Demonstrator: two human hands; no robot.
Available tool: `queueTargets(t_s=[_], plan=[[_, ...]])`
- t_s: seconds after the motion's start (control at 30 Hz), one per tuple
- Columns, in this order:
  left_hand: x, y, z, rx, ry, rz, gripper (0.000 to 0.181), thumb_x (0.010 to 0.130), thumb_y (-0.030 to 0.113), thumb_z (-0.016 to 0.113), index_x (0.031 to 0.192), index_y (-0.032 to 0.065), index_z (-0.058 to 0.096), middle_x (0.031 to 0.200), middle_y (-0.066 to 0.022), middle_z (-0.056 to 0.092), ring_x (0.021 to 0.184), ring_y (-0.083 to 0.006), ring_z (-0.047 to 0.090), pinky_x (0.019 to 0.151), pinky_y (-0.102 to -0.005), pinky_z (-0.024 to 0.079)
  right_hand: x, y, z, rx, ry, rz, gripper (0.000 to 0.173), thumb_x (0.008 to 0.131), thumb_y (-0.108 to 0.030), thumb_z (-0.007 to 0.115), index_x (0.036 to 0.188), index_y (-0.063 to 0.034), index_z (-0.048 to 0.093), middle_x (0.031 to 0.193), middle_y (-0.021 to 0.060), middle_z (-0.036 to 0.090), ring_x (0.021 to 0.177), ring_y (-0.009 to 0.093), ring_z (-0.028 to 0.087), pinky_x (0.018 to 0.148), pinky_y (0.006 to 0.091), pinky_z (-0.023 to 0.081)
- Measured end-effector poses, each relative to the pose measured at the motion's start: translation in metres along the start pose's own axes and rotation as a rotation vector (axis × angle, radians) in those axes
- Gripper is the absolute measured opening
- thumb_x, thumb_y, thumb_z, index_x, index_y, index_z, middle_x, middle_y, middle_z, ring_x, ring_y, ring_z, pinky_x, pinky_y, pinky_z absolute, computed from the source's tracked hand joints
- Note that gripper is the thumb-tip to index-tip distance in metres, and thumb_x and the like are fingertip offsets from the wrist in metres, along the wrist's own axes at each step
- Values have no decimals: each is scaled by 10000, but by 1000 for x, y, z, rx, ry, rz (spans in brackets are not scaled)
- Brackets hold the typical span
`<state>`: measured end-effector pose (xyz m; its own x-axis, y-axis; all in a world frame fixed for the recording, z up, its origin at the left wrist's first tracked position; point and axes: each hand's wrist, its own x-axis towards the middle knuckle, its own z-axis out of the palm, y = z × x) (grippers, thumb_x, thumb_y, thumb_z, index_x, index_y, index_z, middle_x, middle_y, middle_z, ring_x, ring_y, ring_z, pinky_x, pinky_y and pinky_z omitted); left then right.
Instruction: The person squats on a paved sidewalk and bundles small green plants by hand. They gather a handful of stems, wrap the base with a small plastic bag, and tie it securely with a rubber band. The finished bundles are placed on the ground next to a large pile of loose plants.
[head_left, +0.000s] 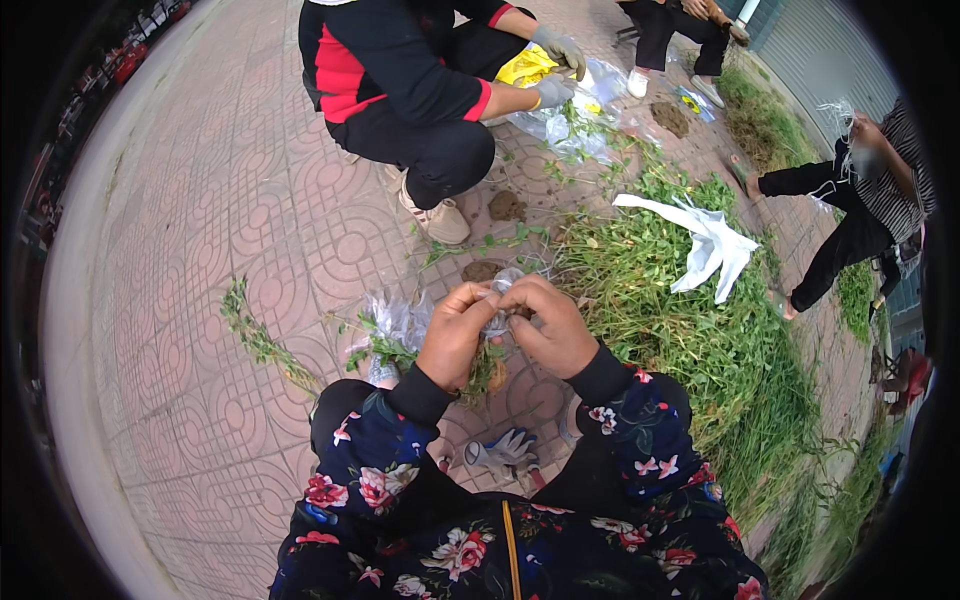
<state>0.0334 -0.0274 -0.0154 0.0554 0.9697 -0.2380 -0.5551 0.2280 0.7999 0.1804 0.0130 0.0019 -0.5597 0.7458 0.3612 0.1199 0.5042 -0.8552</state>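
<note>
My left hand (459, 330) and my right hand (549, 324) meet in front of me, thumbs and fingertips close together. Between them they pinch a clear plastic bag (508, 280), whose gathered part stands above the fingers. Green plant stems (480, 375) show just below the hands; whether the bag is around them cannot be told. More clear plastic (399, 319) lies on the paving left of my left hand, with leafy sprigs (384, 349) beside it. Grey work gloves (501, 452) with blue cuffs lie on the ground between my feet.
A large heap of cut green plants (660, 315) lies at right, a white plastic bag (709, 238) on top. A person in grey gloves (559, 52) crouches ahead by plastic bags. Two more people sit farther right. Clumps of soil (507, 205) and a plant bundle (262, 339) lie on the paving.
</note>
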Motion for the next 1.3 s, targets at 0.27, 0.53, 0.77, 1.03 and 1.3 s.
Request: queueTargets(t_s=[0.27, 0.53, 0.77, 1.03, 1.3], plan=[[0, -2, -1, 46, -6, 12, 68, 873, 130, 492, 870, 80, 537, 843, 7, 546, 739, -62, 504, 548, -215, 430, -4, -5, 4, -36, 40, 139, 215, 715, 18, 516, 929, -7, 518, 855, 113, 492, 708, 218, 538, 620, 289, 445], [0, -3, 2, 49, 75, 39, 64, 873, 140, 495, 893, 91, 532, 837, 14, 551, 733, -64, 509, 549, -221, 431, -5, 4, 8, -167, 223, 47, 176, 726, -4, 553, 901, -4, 535, 854, 131, 532, 714, 265, 560, 598, 324, 446], [1, -4, 0, 19, 52, 52, 85, 865, 144, 509, 876, 77, 561, 907, 16, 559, 763, -65, 512, 545, -218, 438, -5, 1, 3, -357, 252, 98, 105, 724, -72, 617, 806, -21, 577, 754, 113, 563, 651, 288, 566, 570, 341, 447], [2, -4, -1, 12, 60, 51, 88, 866, 148, 509, 907, 89, 559, 869, 22, 562, 753, -66, 517, 539, -220, 441, -6, -4, -2, -347, 187, 122, 71, 742, -96, 595, 737, -33, 561, 697, 120, 544, 624, 292, 544, 540, 356, 418], [2, -5, -1, 25, 75, 28, 91, 857, 150, 519, 909, 87, 559, 848, 34, 550, 744, -56, 502, 537, -218, 441, -8, -1, -8, -62, 45, 207, 57, 752, -60, 556, 733, -11, 533, 641, 83, 533, 570, 191, 528, 517, 297, 404]])
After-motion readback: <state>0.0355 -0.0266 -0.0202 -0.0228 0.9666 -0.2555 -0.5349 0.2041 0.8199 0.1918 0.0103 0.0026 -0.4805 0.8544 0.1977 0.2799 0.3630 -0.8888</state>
